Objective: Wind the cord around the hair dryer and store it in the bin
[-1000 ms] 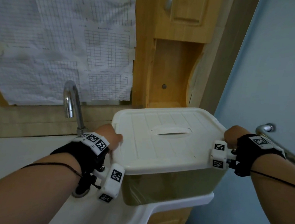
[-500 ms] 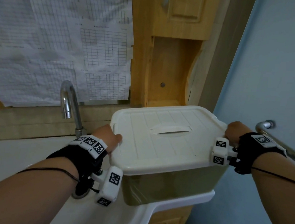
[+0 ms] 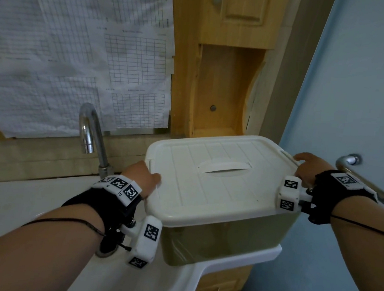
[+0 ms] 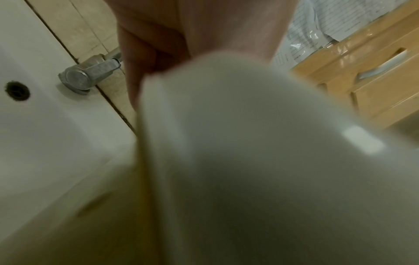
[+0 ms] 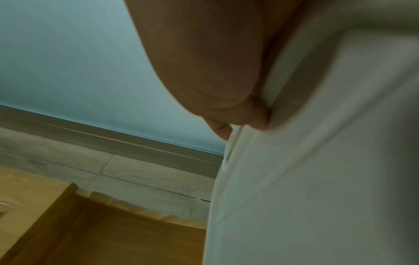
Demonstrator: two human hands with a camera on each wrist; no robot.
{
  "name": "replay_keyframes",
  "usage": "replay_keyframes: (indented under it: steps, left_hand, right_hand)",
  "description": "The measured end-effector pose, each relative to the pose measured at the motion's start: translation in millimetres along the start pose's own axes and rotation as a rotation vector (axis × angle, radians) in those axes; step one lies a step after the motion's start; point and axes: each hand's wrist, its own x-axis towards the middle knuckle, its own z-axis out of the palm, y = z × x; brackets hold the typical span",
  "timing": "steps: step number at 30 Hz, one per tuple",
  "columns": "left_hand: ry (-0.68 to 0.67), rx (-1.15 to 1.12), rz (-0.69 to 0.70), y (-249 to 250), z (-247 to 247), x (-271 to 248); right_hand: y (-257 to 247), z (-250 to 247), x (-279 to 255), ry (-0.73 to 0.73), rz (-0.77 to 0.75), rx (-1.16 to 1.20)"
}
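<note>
Hair dryer and cord are not showing in any view; I am guessing they are already inside the bin (image 3: 229,243), but its murky wall is giving nothing away. The bin is sitting on the right end of the sink (image 3: 200,276), beside the faucet (image 3: 90,134), with its white lid (image 3: 220,182) covering it.

I am holding both short ends of that lid. My left hand (image 3: 142,179) is curling round the left edge, thumb on top, fingers (image 4: 145,59) tucked beneath the rim. My right hand (image 3: 308,166) is clasping the right edge near the clip, fingertips (image 5: 260,116) pressing against the bin's side just under the rim.

So I am reading this as the closing step (or the lid just coming off, I cannot tell which). If closing, the next move is calling for even downward pressure at both ends until the lid is seating all round, while keeping the bin from sliding off the sink ledge.
</note>
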Motion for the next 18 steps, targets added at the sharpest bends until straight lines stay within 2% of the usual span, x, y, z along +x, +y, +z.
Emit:
replay_keyframes:
  steps: [12,18]
  left_hand:
    - [-0.001,-0.042,-0.009,-3,3,3]
    - [-0.037,-0.115,-0.021,-4,1,0]
  right_hand:
    - [0,1,-2,-0.008,0.003,0.135]
    - [-10,-2,-8,-0.021,0.015,0.076]
